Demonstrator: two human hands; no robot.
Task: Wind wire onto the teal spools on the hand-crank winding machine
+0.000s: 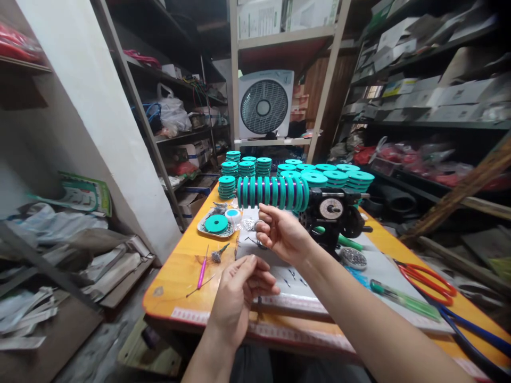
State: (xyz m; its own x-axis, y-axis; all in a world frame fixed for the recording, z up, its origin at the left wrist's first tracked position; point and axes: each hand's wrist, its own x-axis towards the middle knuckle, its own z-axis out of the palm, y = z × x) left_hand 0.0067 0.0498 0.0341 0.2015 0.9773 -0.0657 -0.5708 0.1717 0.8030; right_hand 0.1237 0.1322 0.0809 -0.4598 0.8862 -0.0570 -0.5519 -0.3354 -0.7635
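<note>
Low over the table's front edge is my left hand [243,290], its thumb and index finger pressed together; whatever they pinch is too small to make out. My right hand [284,234] is raised farther forward, fingers curled and thumb closed in, again with nothing I can name between them. Just beyond it is a row of turquoise spools [271,192] with purple between the flanges, mounted sideways on a black winding machine [331,213] with a round dial. Small metal pins [293,275] lie on the grey mat between my forearms.
On the yellow table [179,266], stacked turquoise spools [246,169] stand behind the machine. A tray [205,226] and a purple-handled tool [203,272] lie left. A dish of metal bits [353,258], a green-handled screwdriver [407,300] and red-handled scissors [429,282] lie right.
</note>
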